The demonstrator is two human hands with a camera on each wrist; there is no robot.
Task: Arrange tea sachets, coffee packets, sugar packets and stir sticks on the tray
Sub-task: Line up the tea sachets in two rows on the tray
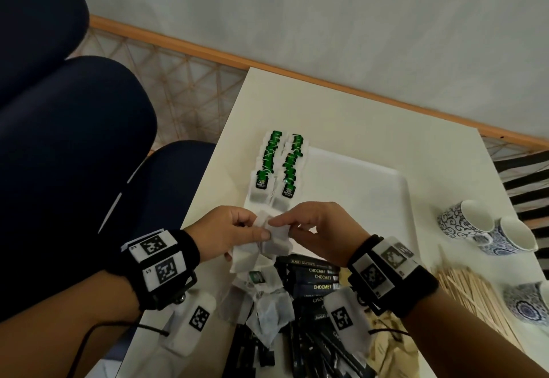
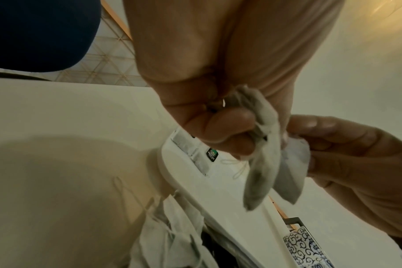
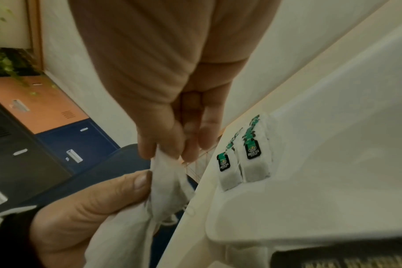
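Observation:
Both hands meet over the near left corner of the white tray [image 1: 395, 187]. My left hand [image 1: 234, 233] pinches a small bunch of white tea sachets [image 1: 252, 254] that hang from its fingers. My right hand [image 1: 300, 226] pinches one tea sachet [image 1: 277, 238] of that bunch between thumb and forefinger. In the left wrist view the held sachets [image 2: 262, 174] dangle above the tray's rim [image 2: 220, 199]. The right wrist view shows the pinched sachet [image 3: 168, 183] between both hands. Two rows of green-tagged tea sachets [image 1: 277, 166] lie along the tray's left side.
Loose tea sachets [image 1: 267, 312] and black coffee packets [image 1: 315, 279] are heaped on the table under my wrists. Wooden stir sticks [image 1: 475, 297] lie at the right. Patterned cups [image 1: 487, 229] stand beyond them. A dark blue chair [image 1: 74, 139] is left of the table.

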